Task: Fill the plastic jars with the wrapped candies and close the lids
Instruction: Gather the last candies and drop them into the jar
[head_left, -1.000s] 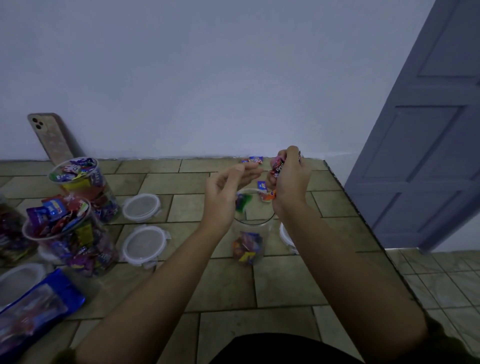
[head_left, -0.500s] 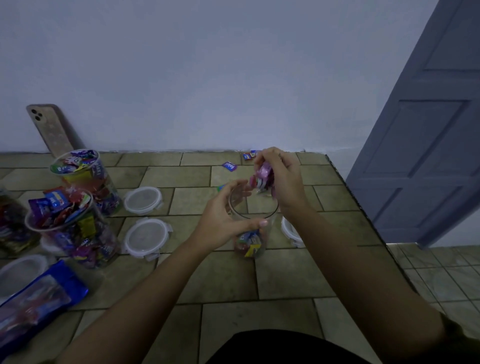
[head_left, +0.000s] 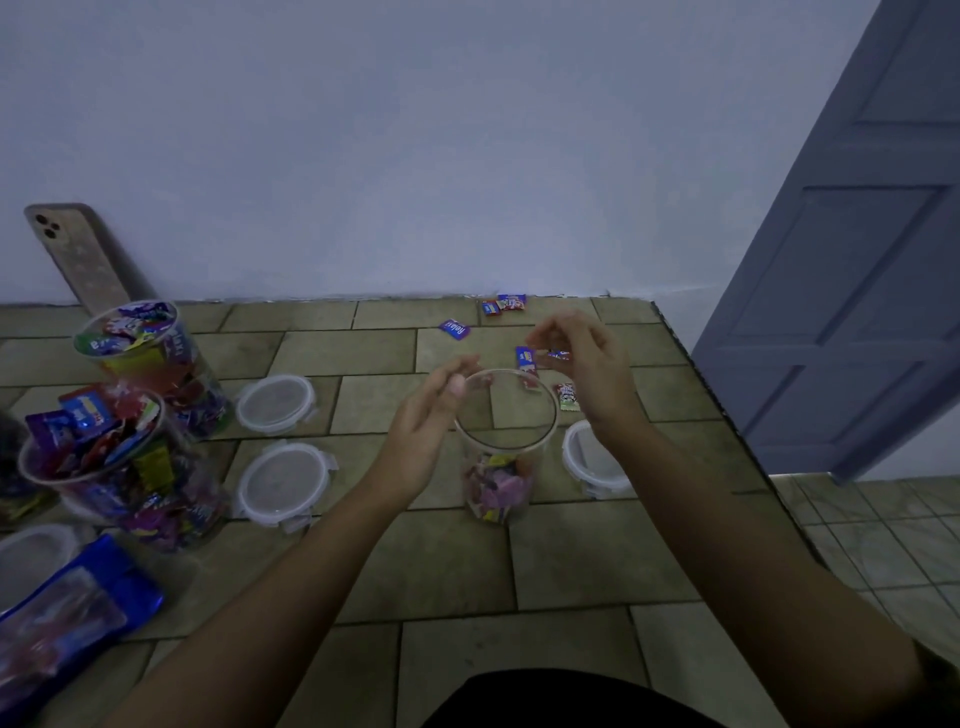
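A clear plastic jar (head_left: 506, 415) stands open on the tiled surface, with a small heap of wrapped candies (head_left: 497, 488) at its bottom. My left hand (head_left: 423, 431) is at the jar's left side, fingers relaxed, thumb tip touching the rim. My right hand (head_left: 589, 371) hovers over the right rim with fingers loosely spread. A small wrapper (head_left: 558, 356) shows by its thumb; I cannot tell if it is held. Loose candies (head_left: 454, 329) lie behind the jar near the wall. The jar's lid (head_left: 592, 460) lies to its right, partly hidden by my right forearm.
Two jars full of candies (head_left: 124, 467) (head_left: 150, 358) stand at the left. Two more lids (head_left: 275, 402) (head_left: 283, 483) lie between them and my left arm. A blue candy bag (head_left: 62, 618) lies at lower left. A phone (head_left: 78, 254) leans on the wall. The tiled platform ends at the right by a door (head_left: 857, 260).
My right hand held a bunch of candies over the jar and has since let them go; the heap in the jar has grown. My left hand has loosened from gripping the rim.
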